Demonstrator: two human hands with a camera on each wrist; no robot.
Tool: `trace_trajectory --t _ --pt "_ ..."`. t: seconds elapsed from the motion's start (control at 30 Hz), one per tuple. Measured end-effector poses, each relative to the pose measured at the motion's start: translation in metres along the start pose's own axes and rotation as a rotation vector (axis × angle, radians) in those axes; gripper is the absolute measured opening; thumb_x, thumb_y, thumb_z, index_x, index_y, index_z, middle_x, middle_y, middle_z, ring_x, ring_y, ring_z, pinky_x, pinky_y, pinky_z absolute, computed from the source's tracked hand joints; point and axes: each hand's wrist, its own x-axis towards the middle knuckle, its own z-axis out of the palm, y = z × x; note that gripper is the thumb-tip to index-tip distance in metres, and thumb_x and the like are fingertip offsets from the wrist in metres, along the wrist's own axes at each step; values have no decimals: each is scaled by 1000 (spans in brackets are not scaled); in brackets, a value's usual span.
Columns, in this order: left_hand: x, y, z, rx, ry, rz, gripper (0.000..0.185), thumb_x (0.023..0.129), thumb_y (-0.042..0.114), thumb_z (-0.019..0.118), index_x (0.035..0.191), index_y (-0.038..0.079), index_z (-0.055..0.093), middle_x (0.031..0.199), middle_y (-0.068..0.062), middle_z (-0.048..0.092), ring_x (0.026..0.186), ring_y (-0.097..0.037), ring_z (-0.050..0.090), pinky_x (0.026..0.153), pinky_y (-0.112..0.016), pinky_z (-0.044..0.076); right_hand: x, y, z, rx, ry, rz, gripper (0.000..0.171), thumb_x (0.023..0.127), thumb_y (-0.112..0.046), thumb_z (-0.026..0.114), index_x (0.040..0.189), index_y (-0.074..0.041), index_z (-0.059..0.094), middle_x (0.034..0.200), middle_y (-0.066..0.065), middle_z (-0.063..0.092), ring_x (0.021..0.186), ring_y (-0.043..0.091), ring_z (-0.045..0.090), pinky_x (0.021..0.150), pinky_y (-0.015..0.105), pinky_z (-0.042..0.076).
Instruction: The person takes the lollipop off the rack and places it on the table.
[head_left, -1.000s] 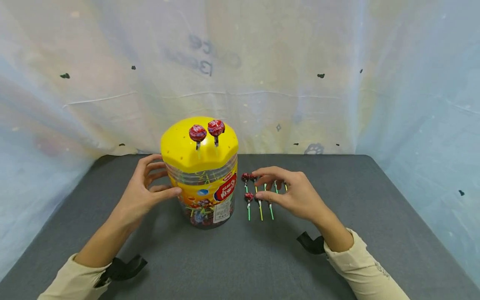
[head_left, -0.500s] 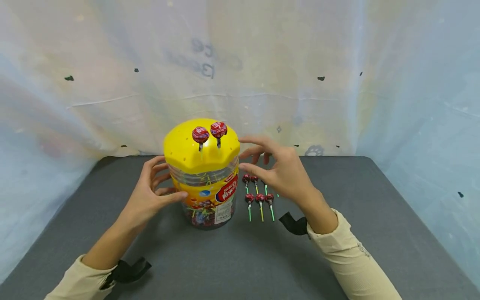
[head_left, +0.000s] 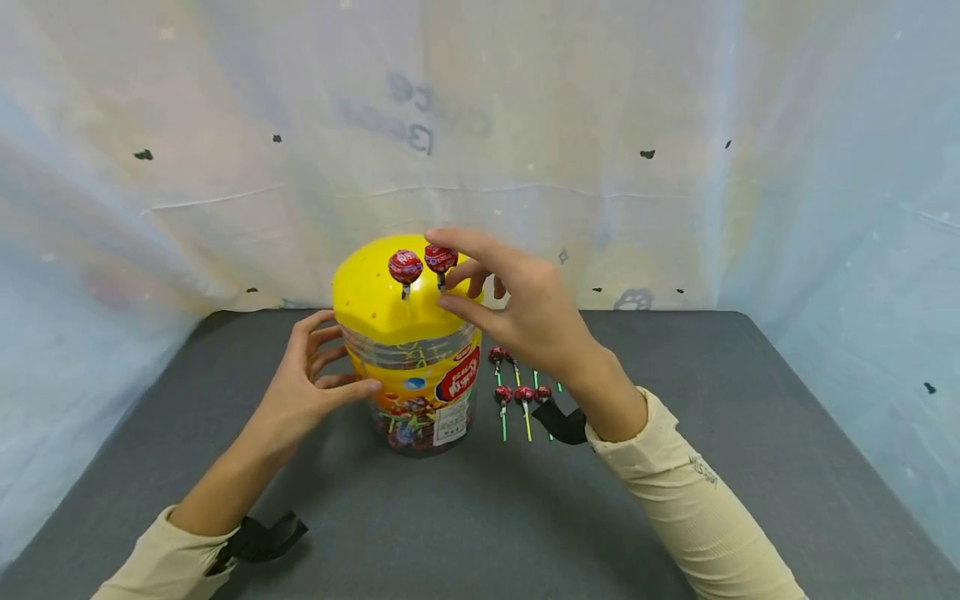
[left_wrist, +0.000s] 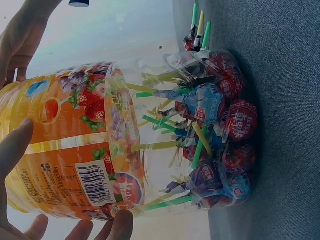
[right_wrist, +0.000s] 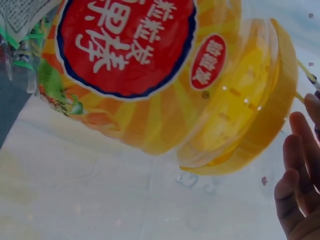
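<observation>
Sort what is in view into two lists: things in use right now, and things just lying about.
In use:
- left hand, on the side of the candy jar
- yellow lid, with two lollipops stuck in it
- right hand, at the right-hand lollipop
- left-hand lollipop

Lying about:
- loose lollipops on the grey table
- pale backdrop sheet

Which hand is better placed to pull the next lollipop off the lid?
Right. The right hand is already up at the yellow lid, fingers around the right-hand lollipop standing in it. The left hand is lower, thumb and fingers braced on the jar, likely steadying it.
</observation>
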Motion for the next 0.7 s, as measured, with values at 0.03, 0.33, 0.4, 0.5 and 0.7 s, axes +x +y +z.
trace_trajectory --t 0.03,0.33,0.4,0.5,0.7 --pt "0 0 0 5 0 -3 94 88 17 77 154 27 11 156 -10 27 141 -33 37 98 -28 51 0 0 1 8 -6 0 57 87 -16 78 138 -16 55 99 1 74 83 8 65 68 25 45" --pt "1 -3 -1 19 -1 13 93 88 18 77 153 28 12 155 -12 27 140 -33 38 99 -33 50 2 2 6 33 -9 -8 53 88 -14 76 136 -14 55 94 2 74 82 8 65 68 25 46" --pt "2 -3 -1 22 1 13 94 88 19 78 153 29 12 155 -12 27 140 -33 38 100 -34 50 3 1 7 37 -2 -12 52 88 -14 76 136 -13 55 94 2 74 81 8 65 67 25 46" --pt "2 -3 -1 14 -1 13 94 88 19 78 154 29 12 156 -12 26 141 -34 37 102 -39 49 3 1 7 35 5 -15 51 88 -13 76 135 -13 55 93 2 74 80 8 64 67 25 46" --pt "3 -3 -2 21 -1 8 94 87 21 78 153 29 12 157 -13 25 142 -35 35 104 -46 48 5 0 5 28 17 -23 49 88 -12 76 134 -12 56 91 3 74 78 9 64 67 25 48"
